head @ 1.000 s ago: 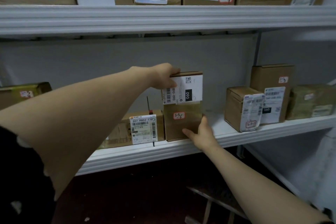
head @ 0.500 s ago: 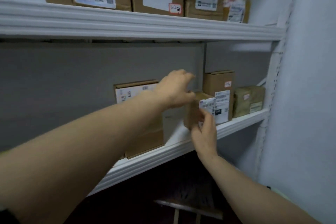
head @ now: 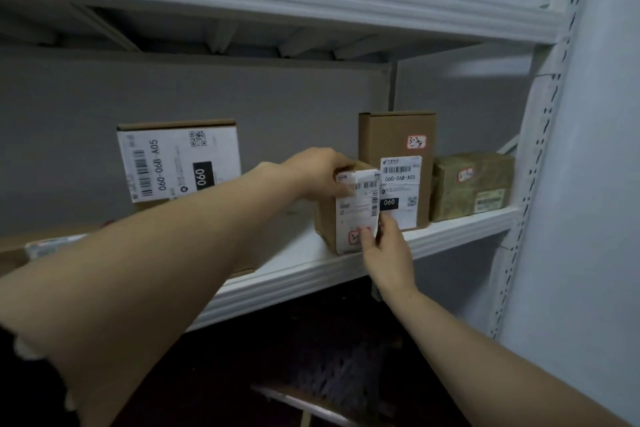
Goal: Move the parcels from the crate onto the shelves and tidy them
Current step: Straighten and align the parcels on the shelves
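Squaring the small brown white-labelled cardboard parcel point(head: 356, 210) at the front edge of the white metal shelf point(head: 311, 276): your left hand point(head: 318, 172) grips its top, right hand point(head: 388, 250) pinches its lower corner. Neighbouring parcels point(head: 394, 135) look shelved; crate unseen, remainder unknown.
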`<state>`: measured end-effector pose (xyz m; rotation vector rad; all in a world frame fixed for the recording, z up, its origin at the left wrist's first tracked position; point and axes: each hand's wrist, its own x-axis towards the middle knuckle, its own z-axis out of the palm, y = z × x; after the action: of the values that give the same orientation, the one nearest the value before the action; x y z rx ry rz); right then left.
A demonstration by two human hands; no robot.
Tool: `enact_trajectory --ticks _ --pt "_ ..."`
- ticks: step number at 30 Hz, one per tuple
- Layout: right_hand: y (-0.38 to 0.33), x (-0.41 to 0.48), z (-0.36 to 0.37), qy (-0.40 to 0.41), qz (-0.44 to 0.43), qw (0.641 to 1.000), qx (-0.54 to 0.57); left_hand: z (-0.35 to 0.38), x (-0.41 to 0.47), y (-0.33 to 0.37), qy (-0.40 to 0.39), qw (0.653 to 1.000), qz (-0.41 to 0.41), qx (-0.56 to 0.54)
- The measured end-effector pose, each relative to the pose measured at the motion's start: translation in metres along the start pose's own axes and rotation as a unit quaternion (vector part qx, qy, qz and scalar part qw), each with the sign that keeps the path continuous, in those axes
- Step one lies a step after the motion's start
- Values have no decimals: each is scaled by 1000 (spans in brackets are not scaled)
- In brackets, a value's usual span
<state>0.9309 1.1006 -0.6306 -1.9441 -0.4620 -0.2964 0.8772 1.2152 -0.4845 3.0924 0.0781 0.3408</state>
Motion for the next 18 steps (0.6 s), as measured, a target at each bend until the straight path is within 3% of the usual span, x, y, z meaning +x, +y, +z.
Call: enact_trajectory --ticks 6,18 --pt "-10 -7 17 -30 -26 995 -87 -16 -11 -7 -5 995 -23 97" --pt "-37 -26 56 -92 -84 990 -73 -25 -28 -25 -57 972 -70 219"
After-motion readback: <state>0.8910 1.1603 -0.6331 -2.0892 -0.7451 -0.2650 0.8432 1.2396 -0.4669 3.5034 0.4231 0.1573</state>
